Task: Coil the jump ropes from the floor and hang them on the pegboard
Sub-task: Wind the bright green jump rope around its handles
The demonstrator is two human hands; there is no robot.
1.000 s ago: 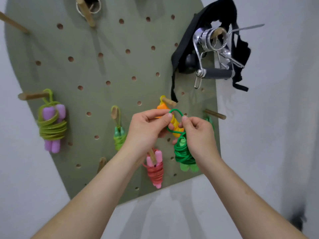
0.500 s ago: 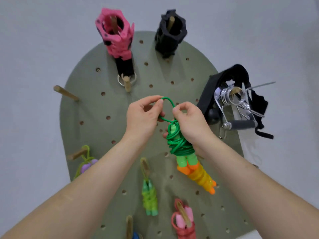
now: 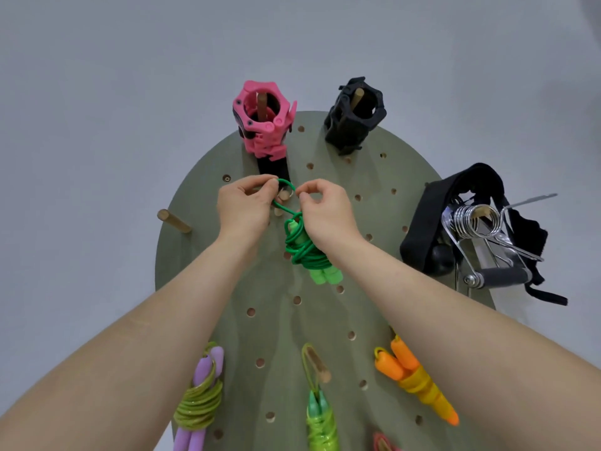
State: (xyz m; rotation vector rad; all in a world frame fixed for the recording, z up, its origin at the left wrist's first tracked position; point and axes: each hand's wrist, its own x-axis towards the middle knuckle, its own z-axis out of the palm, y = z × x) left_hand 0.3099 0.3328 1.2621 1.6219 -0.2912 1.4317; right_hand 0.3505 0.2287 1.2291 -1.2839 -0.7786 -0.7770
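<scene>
Holding open the top loop [image 3: 286,183] of the coiled green jump rope [image 3: 304,252], the left hand [image 3: 242,208] and right hand [image 3: 327,211] each pinch one side. The wooden peg [image 3: 284,195] lies between the fingertips, equally near both. The bundle hangs below, long axis down the pegboard [image 3: 383,216]. Whether the loop already clears the peg tip cannot be told.

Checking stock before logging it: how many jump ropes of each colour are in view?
Dark green jump rope: 1
Purple-handled jump rope: 1
Light green jump rope: 1
Orange jump rope: 1
Red jump rope, cut off: 1
Total: 5
</scene>
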